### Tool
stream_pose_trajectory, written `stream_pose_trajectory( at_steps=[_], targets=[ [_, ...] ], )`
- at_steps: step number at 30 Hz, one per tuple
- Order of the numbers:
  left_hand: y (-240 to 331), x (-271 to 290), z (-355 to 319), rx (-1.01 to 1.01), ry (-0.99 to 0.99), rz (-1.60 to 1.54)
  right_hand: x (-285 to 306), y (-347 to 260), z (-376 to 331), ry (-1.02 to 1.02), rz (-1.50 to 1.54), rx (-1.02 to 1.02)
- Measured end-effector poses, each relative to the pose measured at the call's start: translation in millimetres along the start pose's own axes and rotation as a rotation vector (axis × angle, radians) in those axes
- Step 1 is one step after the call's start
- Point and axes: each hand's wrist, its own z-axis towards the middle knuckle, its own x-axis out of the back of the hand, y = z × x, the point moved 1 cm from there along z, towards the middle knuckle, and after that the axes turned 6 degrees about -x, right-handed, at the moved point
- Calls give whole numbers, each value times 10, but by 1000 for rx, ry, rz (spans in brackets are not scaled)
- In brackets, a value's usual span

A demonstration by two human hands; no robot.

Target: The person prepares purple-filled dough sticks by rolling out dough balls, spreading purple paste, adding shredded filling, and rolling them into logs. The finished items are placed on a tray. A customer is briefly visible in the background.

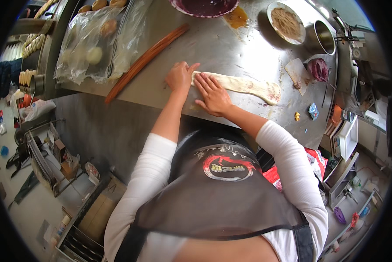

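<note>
A long, flattened strip of pale dough [244, 84] lies across the steel table, with reddish-purple smears at its wider right end. My left hand [178, 77] is at the strip's left end, fingers curled in and thumb out along the dough's edge; its fingertips are partly hidden. Flat on the dough close beside it rests my right hand [213, 94], its fingers stretched out. Left of my hands, a long reddish-brown wooden rolling pin [145, 60] lies at a slant, its lower end near the table's front edge.
Clear plastic [84, 50] covers round pieces at the left. At the far side stand a purple-stained bowl [204, 8], a bowl of brown crumbly filling [286, 22] and a metal pot [321, 38]. On the right are a purple lump [318, 70], a scraper [298, 74] and a blue wrapper [313, 111].
</note>
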Motion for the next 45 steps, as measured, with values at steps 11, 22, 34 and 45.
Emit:
stream_pose_trajectory(
  at_steps=[11,22,34,45],
  targets=[
    [-1079,889,164,98,180,499,45,-569,603,-11,-122,-43],
    [-183,771,-108,-648,-88,196,544,463,-329,205,-148,-275],
    [-343,632,-231,-477,-137,265,148,339,-460,170,-39,-342],
    [-947,998,-1010,-254,-9,315,333,273,-12,43,-90,-175]
  ],
)
